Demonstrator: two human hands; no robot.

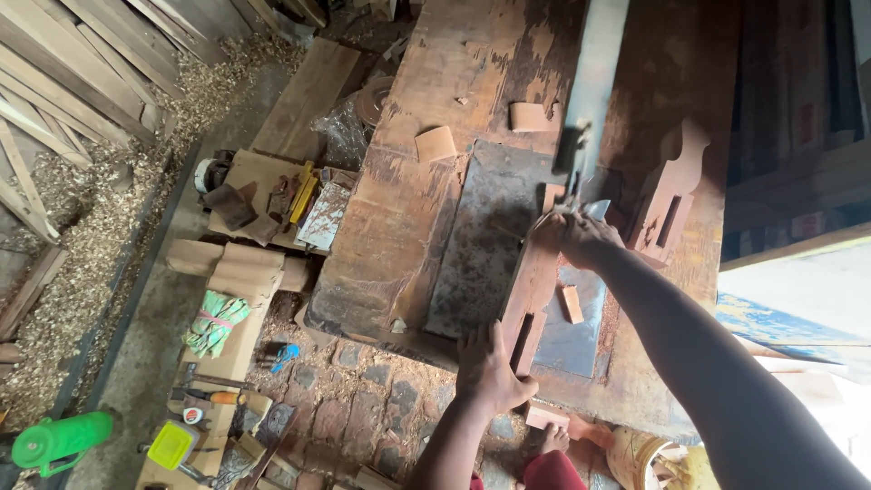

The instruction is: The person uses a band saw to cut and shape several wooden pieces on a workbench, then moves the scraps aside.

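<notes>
A long reddish wooden piece (535, 281) with a slot cut near its close end lies on the metal plate (490, 227) of a worn wooden machine table. My left hand (485, 367) presses on the near end of this piece beside the slot. My right hand (576, 231) rests on its far end, right by the upright saw blade (594, 82). A similar shaped wooden piece (670, 195) with a slot lies to the right. A small offcut (572, 304) sits on the plate between my arms.
Two small wood blocks (435, 143) lie on the table top. On the floor to the left are cardboard with hand tools (272, 200), a bundle of green cord (216, 322), a green jug (59, 440), wood shavings and stacked planks (82, 63). My foot (552, 440) shows below.
</notes>
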